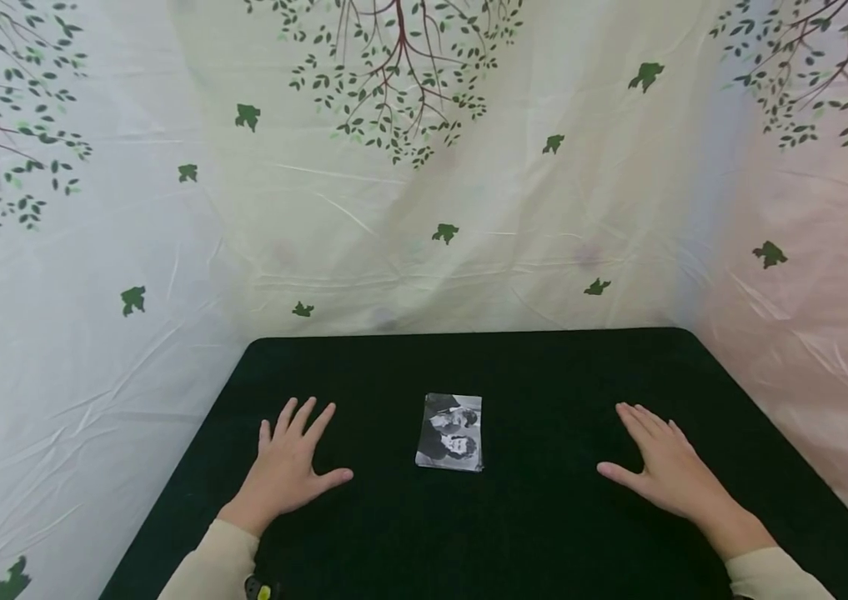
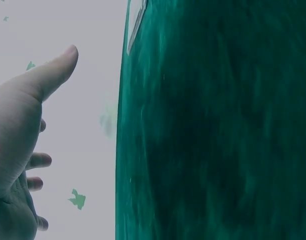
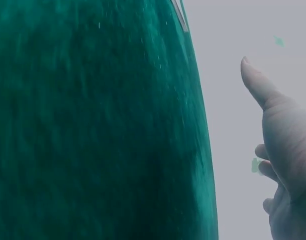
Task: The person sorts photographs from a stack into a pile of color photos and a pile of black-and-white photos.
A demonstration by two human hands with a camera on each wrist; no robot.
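Note:
A small stack of black-and-white photo cards (image 1: pixel 449 432) lies near the middle of the dark green table, its top card picturing two people sideways. To its left is my left hand (image 1: pixel 288 467), palm down with fingers spread and nothing held. My right hand (image 1: pixel 667 471) is out to the right of the stack, thumb apart from the straight fingers, also holding nothing. In the left wrist view the left thumb (image 2: pixel 53 70) points toward the stack, whose edge (image 2: pixel 136 25) shows at the top. The right wrist view has the right thumb (image 3: pixel 258 82) and a sliver of the stack (image 3: pixel 180 15).
The table (image 1: pixel 544 533) has a dark green cloth surface with rounded far corners. Pale fabric walls (image 1: pixel 363 267) printed with branches and leaves stand behind it and on both sides. A dark band with a yellow spot (image 1: pixel 262 590) sits at the left sleeve.

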